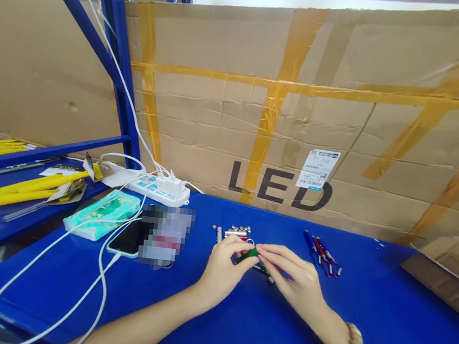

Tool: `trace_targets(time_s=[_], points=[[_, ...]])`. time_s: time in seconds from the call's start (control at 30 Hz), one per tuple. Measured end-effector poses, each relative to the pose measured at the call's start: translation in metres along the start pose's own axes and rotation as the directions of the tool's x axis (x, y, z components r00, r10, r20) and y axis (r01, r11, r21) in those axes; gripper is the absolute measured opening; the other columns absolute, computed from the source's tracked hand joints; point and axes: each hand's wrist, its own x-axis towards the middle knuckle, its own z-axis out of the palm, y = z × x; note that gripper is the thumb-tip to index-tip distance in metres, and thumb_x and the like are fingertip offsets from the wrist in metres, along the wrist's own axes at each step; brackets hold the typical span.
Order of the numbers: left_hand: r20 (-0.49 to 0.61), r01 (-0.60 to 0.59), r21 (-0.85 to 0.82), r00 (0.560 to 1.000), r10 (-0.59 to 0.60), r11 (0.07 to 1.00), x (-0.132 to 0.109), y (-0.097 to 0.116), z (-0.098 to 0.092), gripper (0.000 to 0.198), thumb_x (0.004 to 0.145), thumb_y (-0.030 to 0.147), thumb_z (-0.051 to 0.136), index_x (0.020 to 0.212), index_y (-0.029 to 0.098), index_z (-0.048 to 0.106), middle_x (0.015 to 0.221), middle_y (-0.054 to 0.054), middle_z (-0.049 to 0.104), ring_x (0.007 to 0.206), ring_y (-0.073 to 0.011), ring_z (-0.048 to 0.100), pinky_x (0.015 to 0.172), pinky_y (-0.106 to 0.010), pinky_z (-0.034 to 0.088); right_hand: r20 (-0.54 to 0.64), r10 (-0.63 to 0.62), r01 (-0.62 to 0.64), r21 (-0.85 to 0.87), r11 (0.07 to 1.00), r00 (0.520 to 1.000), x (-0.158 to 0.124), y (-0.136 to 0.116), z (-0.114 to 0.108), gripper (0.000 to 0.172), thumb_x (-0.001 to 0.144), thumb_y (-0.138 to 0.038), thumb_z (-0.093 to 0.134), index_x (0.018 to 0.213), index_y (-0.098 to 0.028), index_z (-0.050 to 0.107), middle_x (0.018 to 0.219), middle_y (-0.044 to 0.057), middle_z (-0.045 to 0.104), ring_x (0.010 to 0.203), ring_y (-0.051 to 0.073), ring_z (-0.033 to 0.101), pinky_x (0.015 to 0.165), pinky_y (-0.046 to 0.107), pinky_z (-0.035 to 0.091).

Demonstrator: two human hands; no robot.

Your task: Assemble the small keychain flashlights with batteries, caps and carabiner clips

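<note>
Over the blue tabletop, both hands meet at a small green tube (246,256) that looks like a keychain flashlight. My left hand (219,267) pinches its body between thumb and fingers. My right hand (302,281) is closed at its right end, fingertips pressed together there; what exactly they grip is hidden. A dark green and black clip-like part (261,267) shows just below, partly covered by the right fingers. Behind the hands lie several silver button cells (241,229), a short silver tube (219,234) and a silver and red piece (236,235), partly hidden.
Blue and red tubes with clips (321,253) lie to the right. A power strip (158,186), tissue pack (102,214), phone (126,238) and white cables (104,279) occupy the left. Taped cardboard (219,111) stands behind; a cardboard box (444,271) sits far right.
</note>
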Motion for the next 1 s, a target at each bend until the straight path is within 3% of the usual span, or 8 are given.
trace_targets(time_s=[0.4, 0.63, 0.77, 1.0], points=[[0.009, 0.006, 0.034, 1.000, -0.006, 0.999, 0.000, -0.003, 0.002, 0.015, 0.074, 0.022, 0.064, 0.086, 0.018, 0.073, 0.084, -0.005, 0.064, 0.076, -0.0166, 0.058, 0.069, -0.027, 0.045, 0.025, 0.031, -0.031, 0.002, 1.000, 0.999, 0.001, 0.003, -0.001, 0.007, 0.082, -0.015, 0.060, 0.087, -0.017, 0.065, 0.084, 0.006, 0.070, 0.072, 0.012, 0.067, 0.055, 0.017, 0.053], [-0.178, 0.049, 0.045, 0.983, -0.040, 0.998, 0.009, 0.000, -0.008, 0.013, 0.072, 0.028, 0.064, 0.078, 0.017, 0.069, 0.077, -0.003, 0.062, 0.067, -0.0132, 0.053, 0.066, -0.025, 0.044, 0.072, 0.170, -0.159, -0.143, 0.977, 0.983, 0.004, 0.014, -0.016, 0.016, 0.089, -0.026, 0.050, 0.083, -0.019, 0.063, 0.081, 0.004, 0.069, 0.055, 0.009, 0.059, 0.049, 0.019, 0.047], [-0.212, 0.073, 0.004, 0.975, -0.070, 0.997, 0.011, 0.001, -0.011, 0.015, 0.070, 0.030, 0.067, 0.076, 0.016, 0.065, 0.075, -0.002, 0.059, 0.068, -0.0128, 0.053, 0.062, -0.023, 0.043, 0.206, 0.105, -0.055, -0.237, 0.970, 0.973, 0.005, 0.018, -0.020, 0.022, 0.090, -0.031, 0.048, 0.078, -0.020, 0.064, 0.066, 0.000, 0.067, 0.044, 0.007, 0.054, 0.046, 0.019, 0.041], [-0.167, 0.072, -0.094, 0.982, -0.087, 0.993, 0.008, 0.004, -0.008, 0.018, 0.067, 0.029, 0.068, 0.079, 0.015, 0.064, 0.078, -0.001, 0.055, 0.061, -0.0091, 0.050, 0.051, -0.019, 0.040, 0.460, 0.144, -0.055, -0.203, 0.978, 0.876, 0.000, 0.019, -0.016, 0.025, 0.090, -0.038, 0.049, 0.080, -0.021, 0.064, 0.074, 0.000, 0.066, 0.050, 0.008, 0.058, 0.047, 0.020, 0.039]])
